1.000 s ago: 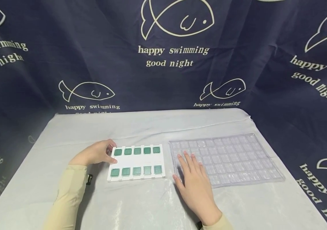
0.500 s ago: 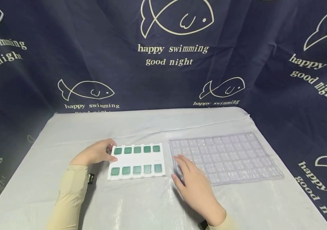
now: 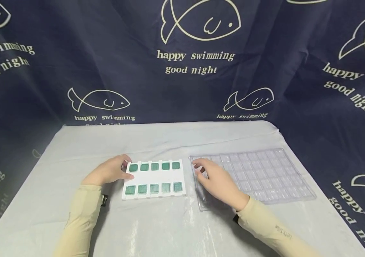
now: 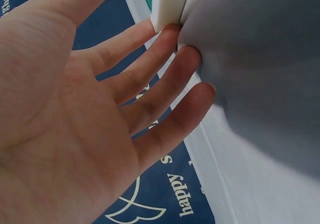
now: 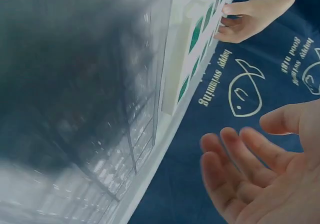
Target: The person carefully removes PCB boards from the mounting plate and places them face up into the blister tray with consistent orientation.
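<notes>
A flat white holder point(image 3: 156, 176) lies left of centre in the head view, with two rows of small green square pieces point(image 3: 154, 188) with grid-like markings. My left hand point(image 3: 111, 170) grips its left edge, thumb on top and fingers at the side. The left wrist view shows the fingertips against the white edge point(image 4: 167, 6). To the right lies a clear plastic tray point(image 3: 259, 175) divided into many small compartments. Over its left end hovers my right hand point(image 3: 217, 181), fingers bent loosely; the right wrist view shows nothing between the thumb and fingers point(image 5: 260, 159).
A pale cloth covers the table point(image 3: 163, 228). Behind and at both sides hangs a dark blue curtain point(image 3: 182, 92) with fish drawings and lettering. A narrow strip of table separates the holder from the clear tray.
My right hand has drawn up and back from flat above the clear tray's lower left, turning leftward with its fingers bending. The left hand has kept its place at the holder's edge.
</notes>
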`<state>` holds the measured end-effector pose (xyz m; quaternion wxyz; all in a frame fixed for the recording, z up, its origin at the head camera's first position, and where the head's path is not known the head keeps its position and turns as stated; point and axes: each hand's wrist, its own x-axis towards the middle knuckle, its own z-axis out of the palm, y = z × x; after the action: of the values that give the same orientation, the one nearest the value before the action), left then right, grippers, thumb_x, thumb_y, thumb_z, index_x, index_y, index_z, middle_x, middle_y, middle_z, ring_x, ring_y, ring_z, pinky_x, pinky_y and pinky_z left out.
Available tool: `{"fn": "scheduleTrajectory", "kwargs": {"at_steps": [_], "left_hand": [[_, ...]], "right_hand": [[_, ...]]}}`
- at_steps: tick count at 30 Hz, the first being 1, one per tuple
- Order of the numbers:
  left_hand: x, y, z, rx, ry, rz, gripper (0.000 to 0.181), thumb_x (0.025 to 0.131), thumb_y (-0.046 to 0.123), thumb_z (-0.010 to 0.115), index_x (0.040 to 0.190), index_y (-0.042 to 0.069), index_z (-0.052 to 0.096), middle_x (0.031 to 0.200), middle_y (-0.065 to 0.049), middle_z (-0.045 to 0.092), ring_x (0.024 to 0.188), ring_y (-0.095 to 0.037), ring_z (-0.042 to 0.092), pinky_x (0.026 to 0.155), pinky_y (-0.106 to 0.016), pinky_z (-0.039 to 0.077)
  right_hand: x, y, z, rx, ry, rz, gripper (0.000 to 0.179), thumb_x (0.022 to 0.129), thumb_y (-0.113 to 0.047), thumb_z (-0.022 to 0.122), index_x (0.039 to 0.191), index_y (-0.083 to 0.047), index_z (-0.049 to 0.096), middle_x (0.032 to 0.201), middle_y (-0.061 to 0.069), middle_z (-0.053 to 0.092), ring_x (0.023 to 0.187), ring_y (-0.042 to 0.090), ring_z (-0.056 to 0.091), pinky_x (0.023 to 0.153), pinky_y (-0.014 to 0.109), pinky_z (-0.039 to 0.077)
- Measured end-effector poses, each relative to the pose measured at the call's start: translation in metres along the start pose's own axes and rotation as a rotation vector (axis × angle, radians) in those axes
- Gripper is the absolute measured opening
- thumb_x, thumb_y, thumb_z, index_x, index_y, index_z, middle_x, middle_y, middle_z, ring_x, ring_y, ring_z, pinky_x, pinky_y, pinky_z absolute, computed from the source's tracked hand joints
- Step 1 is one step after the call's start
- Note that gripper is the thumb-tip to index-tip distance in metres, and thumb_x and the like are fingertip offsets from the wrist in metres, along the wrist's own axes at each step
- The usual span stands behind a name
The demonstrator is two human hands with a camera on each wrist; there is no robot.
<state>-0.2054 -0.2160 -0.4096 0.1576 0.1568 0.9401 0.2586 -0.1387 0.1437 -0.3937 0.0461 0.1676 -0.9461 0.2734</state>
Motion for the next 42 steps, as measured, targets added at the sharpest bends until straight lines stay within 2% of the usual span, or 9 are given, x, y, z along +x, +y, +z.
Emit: {"fn": "scheduleTrajectory", "kwargs": {"at_steps": [6, 10, 15, 18, 24, 42], "left_hand": [[0.0, 0.004, 0.002, 0.018, -0.002, -0.012, 0.052, 0.08, 0.023, 0.085, 0.119, 0.0, 0.059, 0.11, -0.014, 0.07, 0.097, -0.024, 0.063, 0.092, -0.047, 0.051], [-0.002, 0.004, 0.002, 0.031, 0.002, -0.023, 0.055, 0.08, 0.025, 0.085, 0.121, 0.0, 0.059, 0.111, -0.014, 0.07, 0.097, -0.025, 0.063, 0.091, -0.048, 0.051], [-0.001, -0.002, 0.003, 0.045, 0.009, -0.027, 0.057, 0.08, 0.026, 0.085, 0.123, 0.001, 0.058, 0.114, -0.015, 0.07, 0.101, -0.027, 0.064, 0.095, -0.051, 0.051], [0.0, -0.004, 0.003, 0.046, 0.011, -0.027, 0.057, 0.08, 0.026, 0.085, 0.124, 0.001, 0.058, 0.114, -0.015, 0.071, 0.102, -0.027, 0.064, 0.096, -0.051, 0.051], [0.003, -0.005, 0.004, 0.039, 0.006, -0.03, 0.057, 0.08, 0.026, 0.085, 0.124, 0.001, 0.058, 0.115, -0.015, 0.07, 0.104, -0.027, 0.064, 0.097, -0.051, 0.05], [-0.001, 0.003, 0.003, 0.05, -0.003, -0.05, 0.062, 0.081, 0.026, 0.085, 0.128, -0.001, 0.056, 0.12, -0.019, 0.069, 0.109, -0.032, 0.065, 0.1, -0.056, 0.05]], "right_hand": [[0.035, 0.005, 0.005, 0.016, -0.061, -0.044, 0.02, 0.098, -0.018, 0.062, 0.115, -0.013, 0.072, 0.114, 0.002, 0.073, 0.091, 0.015, 0.066, 0.081, 0.033, 0.055], [0.056, 0.004, 0.017, 0.011, -0.152, -0.055, 0.021, 0.097, -0.016, 0.064, 0.116, -0.012, 0.071, 0.114, 0.003, 0.073, 0.09, 0.013, 0.066, 0.084, 0.033, 0.055], [0.074, 0.001, 0.034, -0.077, -0.208, -0.118, 0.027, 0.094, -0.021, 0.072, 0.119, -0.011, 0.07, 0.114, 0.004, 0.072, 0.099, 0.019, 0.068, 0.091, 0.038, 0.057], [0.078, -0.001, 0.041, -0.138, -0.224, -0.151, 0.033, 0.091, -0.024, 0.076, 0.12, -0.01, 0.071, 0.113, 0.003, 0.071, 0.105, 0.021, 0.067, 0.094, 0.04, 0.057], [0.078, -0.001, 0.047, -0.233, -0.223, -0.182, 0.033, 0.087, -0.022, 0.081, 0.117, -0.011, 0.072, 0.109, 0.002, 0.07, 0.1, 0.019, 0.065, 0.086, 0.037, 0.058], [0.081, -0.001, 0.045, -0.207, -0.263, -0.164, 0.034, 0.087, -0.022, 0.08, 0.117, -0.011, 0.072, 0.11, 0.001, 0.069, 0.103, 0.019, 0.064, 0.088, 0.037, 0.057]]}}
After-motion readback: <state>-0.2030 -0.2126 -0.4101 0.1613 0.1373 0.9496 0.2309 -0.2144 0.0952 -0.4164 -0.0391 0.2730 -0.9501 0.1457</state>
